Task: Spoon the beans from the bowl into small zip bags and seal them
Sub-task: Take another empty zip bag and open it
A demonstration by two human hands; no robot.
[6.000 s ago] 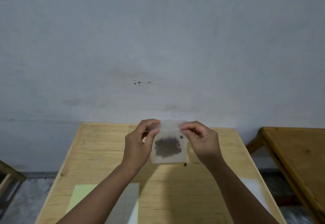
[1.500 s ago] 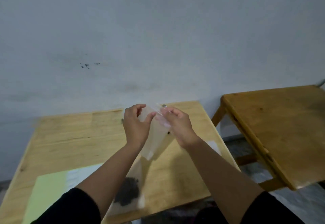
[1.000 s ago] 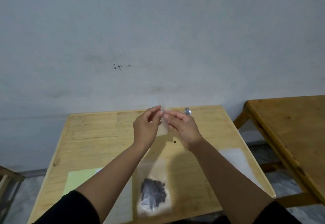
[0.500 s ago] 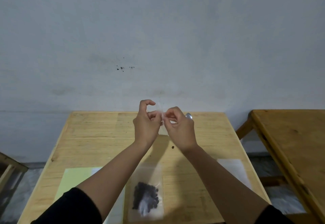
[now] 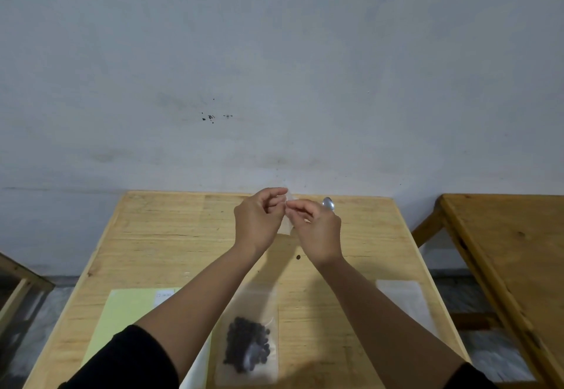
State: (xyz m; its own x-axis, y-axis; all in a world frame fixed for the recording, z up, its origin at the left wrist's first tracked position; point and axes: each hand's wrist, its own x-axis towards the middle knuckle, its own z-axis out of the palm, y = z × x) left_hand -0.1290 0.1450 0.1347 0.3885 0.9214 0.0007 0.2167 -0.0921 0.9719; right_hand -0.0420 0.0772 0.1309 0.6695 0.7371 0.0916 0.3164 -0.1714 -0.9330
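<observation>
A pale wooden table (image 5: 171, 245) stands against a grey wall (image 5: 274, 68), with a second, darker table (image 5: 512, 251) to its right. Both forearms reach forward over the near table, raised above its top, and meet near its far edge. The left hand (image 5: 258, 223) and right hand (image 5: 317, 233) have their fingers curled, each pinching the top of an empty zip bag (image 5: 286, 223) that hangs between them. A spoon (image 5: 328, 204) shows just behind the right hand; whether that hand holds it cannot be told. A yellow-green sheet (image 5: 128, 315) lies at the near left. A filled zip bag (image 5: 247, 343) of dark beans lies flat on the near edge. One loose bean (image 5: 298, 257) sits on the wood below the hands.
</observation>
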